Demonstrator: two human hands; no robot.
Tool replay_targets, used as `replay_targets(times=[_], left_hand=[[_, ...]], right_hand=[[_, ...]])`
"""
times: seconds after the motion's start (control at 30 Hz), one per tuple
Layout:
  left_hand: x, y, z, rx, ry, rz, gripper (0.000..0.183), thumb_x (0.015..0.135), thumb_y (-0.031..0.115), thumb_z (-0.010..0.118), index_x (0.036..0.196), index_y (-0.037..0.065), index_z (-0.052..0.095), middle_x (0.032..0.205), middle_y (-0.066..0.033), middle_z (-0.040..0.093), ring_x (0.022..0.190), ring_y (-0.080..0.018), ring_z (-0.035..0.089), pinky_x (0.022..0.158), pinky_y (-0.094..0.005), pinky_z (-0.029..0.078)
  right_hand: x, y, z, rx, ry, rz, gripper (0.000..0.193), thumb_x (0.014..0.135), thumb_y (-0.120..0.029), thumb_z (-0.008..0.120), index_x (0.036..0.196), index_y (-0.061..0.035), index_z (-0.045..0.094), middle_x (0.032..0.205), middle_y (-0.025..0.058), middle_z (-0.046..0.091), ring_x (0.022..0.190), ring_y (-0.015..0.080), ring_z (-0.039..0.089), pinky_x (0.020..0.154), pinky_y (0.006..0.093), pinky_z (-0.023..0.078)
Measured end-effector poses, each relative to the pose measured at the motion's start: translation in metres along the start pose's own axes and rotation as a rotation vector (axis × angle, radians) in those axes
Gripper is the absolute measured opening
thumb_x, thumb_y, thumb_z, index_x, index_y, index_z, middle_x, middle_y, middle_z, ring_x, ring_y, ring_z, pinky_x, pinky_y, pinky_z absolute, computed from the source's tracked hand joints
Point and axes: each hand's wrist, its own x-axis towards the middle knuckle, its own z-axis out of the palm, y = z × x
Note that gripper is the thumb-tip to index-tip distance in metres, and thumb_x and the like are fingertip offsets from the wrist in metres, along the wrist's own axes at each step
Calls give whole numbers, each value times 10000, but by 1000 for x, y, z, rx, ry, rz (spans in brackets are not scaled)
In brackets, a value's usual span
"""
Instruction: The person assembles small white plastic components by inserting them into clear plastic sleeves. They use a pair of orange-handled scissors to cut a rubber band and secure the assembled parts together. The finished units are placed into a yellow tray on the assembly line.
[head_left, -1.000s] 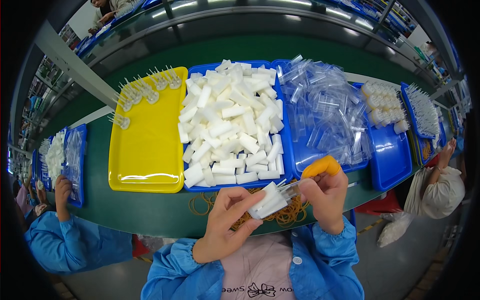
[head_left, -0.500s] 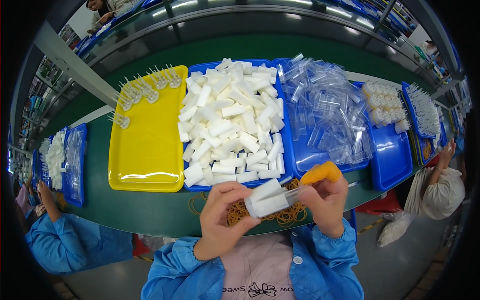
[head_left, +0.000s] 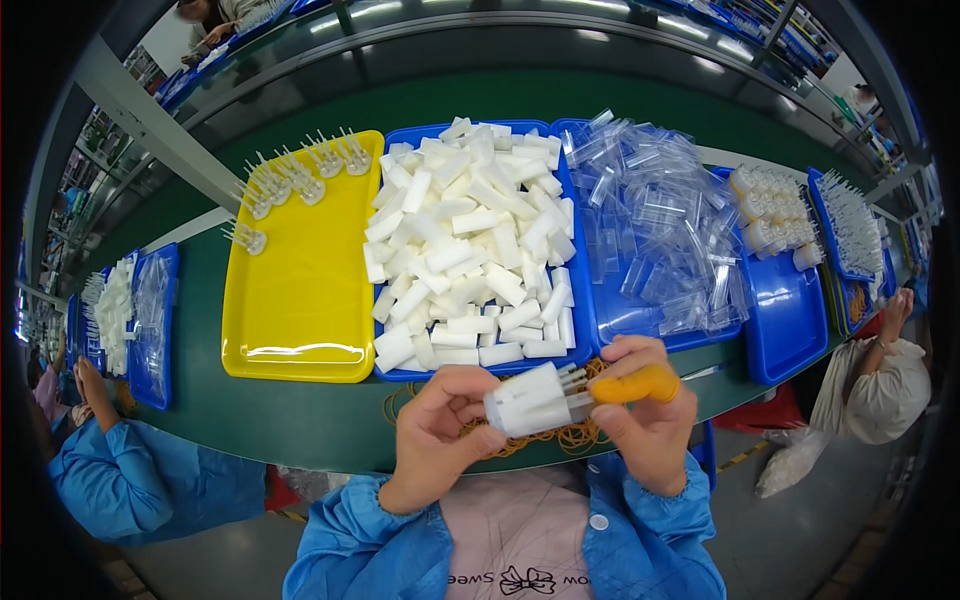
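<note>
Between my two hands, in front of my chest, is a round bundle of white foam blocks (head_left: 535, 398) with clear plastic around it. Thin prongs stick out of its right end. My left hand (head_left: 435, 425) is closed around the left end, thumb below and fingers above. At the pronged end, my right hand (head_left: 650, 425) grips with thumb and fingers; an orange finger cot (head_left: 640, 385) covers one of its fingers. Behind and below the bundle lies a heap of tan rubber bands (head_left: 575, 438), partly hidden by my hands.
A yellow tray (head_left: 290, 310) holds several white pronged pieces (head_left: 290, 175). Beside it, one blue tray carries piled white foam blocks (head_left: 460, 240), another clear plastic pieces (head_left: 665, 215). Farther right, a blue tray (head_left: 785, 320) bears white-and-cream pieces (head_left: 770, 210). Other people sit on both sides.
The bundle has tilted, its right end rising, and prongs now show there. My right hand's orange-covered finger has come down beside that end. My left hand keeps its hold.
</note>
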Motion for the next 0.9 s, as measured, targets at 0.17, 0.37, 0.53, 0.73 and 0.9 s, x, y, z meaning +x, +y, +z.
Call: replay_targets(times=[0.17,0.37,0.53,0.73,0.9], left_hand=[[-7,-9,-1,94,-76,94,398,746,-29,729,1105,-40,555,1149,-137,475,1047,-206,552,923,-347,492],[-3,-10,4,62,-48,121,378,768,-49,698,1107,-47,532,1168,-137,463,1048,-201,555,929,-339,488],[0,-6,0,-43,-5,60,376,792,-28,683,1126,-43,511,1157,-128,497,1054,-204,558,914,-332,481],[-1,-7,-5,-14,13,77,395,783,5,703,1130,-25,519,1138,-117,524,1054,-204,562,913,-333,472],[-1,-8,-6,-30,43,104,392,779,8,705,1124,-22,523,1138,-112,526,1044,-196,563,888,-316,473]], right_hand=[[-7,-9,8,21,4,11,170,699,-58,737,847,-23,661,908,60,616,1005,261,517,866,358,408],[-6,-8,4,-54,-32,-23,166,723,-62,712,881,-28,674,941,71,632,1012,257,524,885,355,412],[37,3,-21,-234,14,45,225,737,-41,661,962,-30,665,971,79,627,1007,249,535,888,366,415],[76,73,-40,-1205,-159,-258,343,701,-52,678,1042,-69,644,1043,81,578,968,271,532,887,414,380],[90,84,-41,-1191,-191,-274,314,706,-99,690,1017,-76,659,960,59,572,924,244,534,874,399,377]])
